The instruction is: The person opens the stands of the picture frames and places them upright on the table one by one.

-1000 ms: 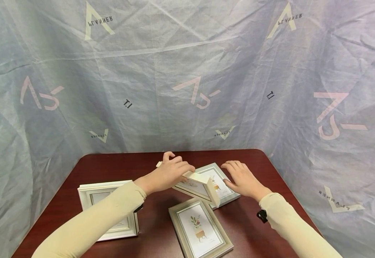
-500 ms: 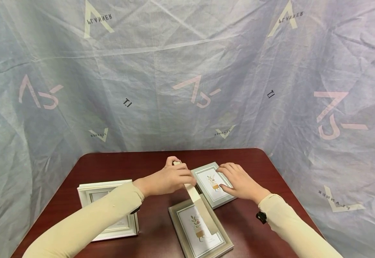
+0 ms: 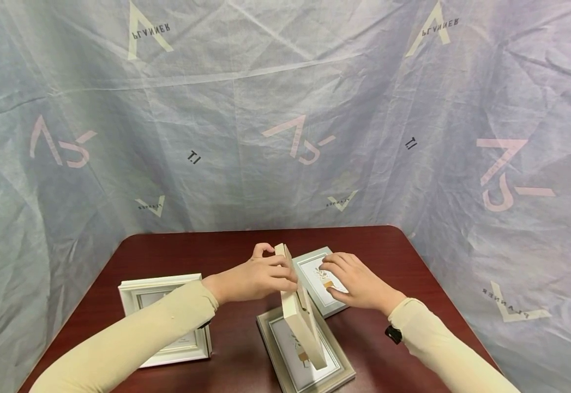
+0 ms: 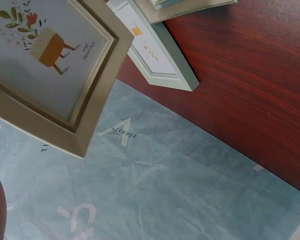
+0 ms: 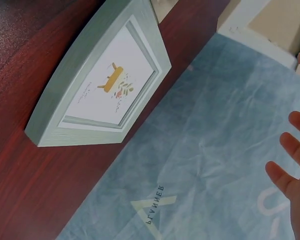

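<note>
My left hand (image 3: 260, 278) grips a cream picture frame (image 3: 297, 322) by its upper edge. The frame stands nearly on edge in the air, overlapping a taupe picture frame (image 3: 275, 344) below it in the head view. Its front, with a potted plant print, fills the upper left of the left wrist view; its beige back (image 5: 285, 25) shows in the right wrist view. My right hand (image 3: 366, 284) hovers with bent, spread fingers over a grey-green picture frame (image 5: 145, 60) lying face up, and holds nothing. The taupe frame also lies face up.
A white picture frame (image 3: 130, 300) lies at the left, partly covered by my left sleeve (image 3: 143, 333). The dark red table (image 3: 206, 251) ends at a grey printed cloth (image 3: 246, 185) that hangs behind and on both sides.
The cream frame has turned from tilted face-up over the grey-green frame to nearly on edge over the taupe frame, its back now towards the right. My right hand has shifted slightly left.
</note>
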{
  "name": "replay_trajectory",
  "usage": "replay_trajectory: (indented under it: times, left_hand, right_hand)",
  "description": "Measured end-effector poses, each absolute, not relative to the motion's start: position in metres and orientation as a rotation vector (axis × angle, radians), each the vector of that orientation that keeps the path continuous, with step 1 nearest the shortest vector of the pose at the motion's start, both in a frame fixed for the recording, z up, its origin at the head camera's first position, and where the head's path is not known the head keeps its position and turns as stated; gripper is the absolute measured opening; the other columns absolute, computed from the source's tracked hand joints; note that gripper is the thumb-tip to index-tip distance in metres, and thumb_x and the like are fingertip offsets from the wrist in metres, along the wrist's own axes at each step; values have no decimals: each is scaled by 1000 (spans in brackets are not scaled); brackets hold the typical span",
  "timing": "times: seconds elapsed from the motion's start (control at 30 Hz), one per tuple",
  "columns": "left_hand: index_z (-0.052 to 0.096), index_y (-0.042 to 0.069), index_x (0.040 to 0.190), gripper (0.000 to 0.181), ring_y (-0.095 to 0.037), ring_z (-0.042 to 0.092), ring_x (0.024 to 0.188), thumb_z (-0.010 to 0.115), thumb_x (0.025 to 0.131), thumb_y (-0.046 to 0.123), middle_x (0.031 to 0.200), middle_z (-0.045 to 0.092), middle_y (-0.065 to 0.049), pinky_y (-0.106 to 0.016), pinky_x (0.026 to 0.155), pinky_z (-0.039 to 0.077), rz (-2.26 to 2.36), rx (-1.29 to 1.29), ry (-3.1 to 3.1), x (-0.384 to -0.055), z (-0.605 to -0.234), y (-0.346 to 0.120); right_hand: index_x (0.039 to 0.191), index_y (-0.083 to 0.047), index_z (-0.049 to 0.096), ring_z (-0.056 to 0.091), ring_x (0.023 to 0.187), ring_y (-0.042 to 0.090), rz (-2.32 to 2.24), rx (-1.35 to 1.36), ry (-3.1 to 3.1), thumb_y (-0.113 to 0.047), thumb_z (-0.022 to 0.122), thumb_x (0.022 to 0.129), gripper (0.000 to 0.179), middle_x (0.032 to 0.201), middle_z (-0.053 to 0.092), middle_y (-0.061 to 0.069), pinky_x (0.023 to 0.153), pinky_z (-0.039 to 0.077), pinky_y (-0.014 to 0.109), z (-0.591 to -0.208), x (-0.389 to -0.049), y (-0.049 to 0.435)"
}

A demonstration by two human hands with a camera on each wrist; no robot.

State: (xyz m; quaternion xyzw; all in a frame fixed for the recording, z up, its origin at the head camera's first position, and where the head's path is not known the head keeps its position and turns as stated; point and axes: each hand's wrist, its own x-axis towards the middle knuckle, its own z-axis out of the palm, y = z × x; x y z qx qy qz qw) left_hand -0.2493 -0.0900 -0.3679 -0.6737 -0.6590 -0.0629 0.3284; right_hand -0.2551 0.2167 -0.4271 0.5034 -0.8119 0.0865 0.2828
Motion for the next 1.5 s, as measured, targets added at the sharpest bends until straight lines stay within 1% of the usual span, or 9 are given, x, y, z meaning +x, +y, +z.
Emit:
replay_trajectory:
  times: [0.07, 0.23, 0.4, 0.6, 0.87, 1.03, 1.2, 1.33, 1.5]
  left_hand:
    - [70, 24, 98, 30, -8, 59, 100, 75, 78, 1, 104, 67, 14, -49, 87, 30, -169, -1770, -1710, -250, -368, -91]
    - [71, 24, 98, 29, -8, 59, 100, 76, 79, 3, 104, 68, 14, -50, 88, 30, -174, -1782, -1709, -249, -367, -92]
    - [71, 24, 99, 28, -7, 59, 101, 75, 81, 3, 105, 68, 14, -49, 88, 30, -167, -1797, -1722, -247, -367, -91]
    - [71, 24, 99, 27, -7, 59, 100, 74, 81, 3, 105, 67, 14, -46, 89, 30, -170, -1812, -1722, -244, -368, -90]
    - [71, 23, 100, 25, -8, 59, 101, 73, 82, 6, 106, 68, 13, -46, 89, 34, -205, -1855, -1689, -241, -370, -89]
    - [71, 22, 101, 20, -10, 60, 102, 72, 86, 9, 106, 68, 12, -42, 92, 37, -206, -1889, -1664, -241, -370, -88]
    - [71, 19, 103, 17, -13, 60, 105, 70, 89, 9, 108, 68, 9, -36, 96, 41, -197, -1949, -1636, -242, -370, -86]
    - [71, 18, 104, 18, -14, 60, 105, 71, 89, 7, 108, 68, 8, -33, 96, 43, -195, -1973, -1622, -242, -370, -85]
    - [71, 18, 103, 18, -14, 59, 105, 70, 89, 7, 108, 68, 9, -32, 96, 43, -186, -1969, -1618, -242, -370, -84]
  right_hand:
    - [121, -5, 58, 53, 116, 31, 222, 1361, -2167, -21, 71, 80, 46, 123, 57, 11, 95, 41, 46, -426, -255, 215]
    - [120, -6, 57, 52, 117, 31, 215, 1381, -2155, -20, 69, 83, 41, 126, 56, 11, 97, 42, 46, -423, -255, 211]
    - [119, -6, 58, 54, 116, 33, 176, 1421, -2070, -15, 71, 80, 42, 125, 57, 15, 97, 42, 48, -422, -258, 206]
    - [119, -8, 59, 54, 117, 34, 52, 1448, -1964, -18, 70, 81, 41, 125, 59, 18, 95, 43, 51, -421, -262, 199]
    - [121, -9, 60, 54, 120, 35, -23, 1450, -1902, -18, 80, 74, 52, 131, 57, 16, 99, 42, 50, -421, -269, 186]
    - [125, -9, 59, 53, 122, 35, -48, 1416, -1881, -19, 83, 70, 60, 131, 57, 17, 99, 42, 50, -419, -271, 179]
    - [126, -9, 59, 52, 124, 35, -78, 1392, -1877, -23, 84, 73, 60, 130, 58, 16, 99, 42, 50, -417, -273, 173]
    - [126, -9, 59, 53, 123, 35, -91, 1383, -1881, -25, 82, 76, 57, 130, 57, 16, 101, 41, 50, -415, -273, 170]
    - [123, -9, 60, 53, 123, 35, -82, 1381, -1879, -29, 80, 79, 52, 130, 58, 15, 101, 41, 51, -414, -274, 166]
